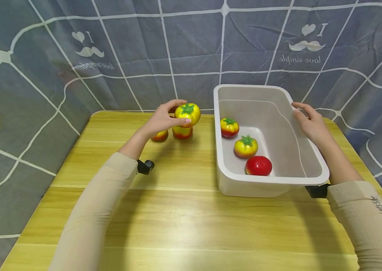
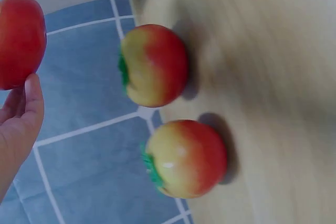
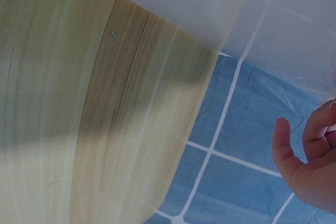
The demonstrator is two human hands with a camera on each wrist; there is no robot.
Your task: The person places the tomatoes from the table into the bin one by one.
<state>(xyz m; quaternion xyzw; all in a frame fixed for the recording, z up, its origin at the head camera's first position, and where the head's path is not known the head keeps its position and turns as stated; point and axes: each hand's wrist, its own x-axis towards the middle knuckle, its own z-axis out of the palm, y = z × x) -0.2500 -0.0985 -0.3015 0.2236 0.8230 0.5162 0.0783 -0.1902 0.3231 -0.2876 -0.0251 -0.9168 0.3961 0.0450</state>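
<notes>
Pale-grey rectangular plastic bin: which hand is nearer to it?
Right. The right hand touches the bin at its right rim; the left hand is apart, left of it, holding a round yellow-and-red fruit.

Blue-grey cloth (image 1: 194, 43) bearing white lines (image 1: 225, 9) and mirrored lettering (image 1: 300, 59) is hanging behind and on both sides of a wooden surface (image 1: 184, 222), closing it in like a booth; the cloth is hiding what kind of room is lying beyond.

My left arm (image 1: 101, 205) stretches forward, the left hand (image 1: 165, 118) pinching between thumb and fingers (image 1: 176, 102); my right arm (image 1: 363, 216) reaches forward, the right hand (image 1: 313, 124) gripping with bent fingers.
</notes>
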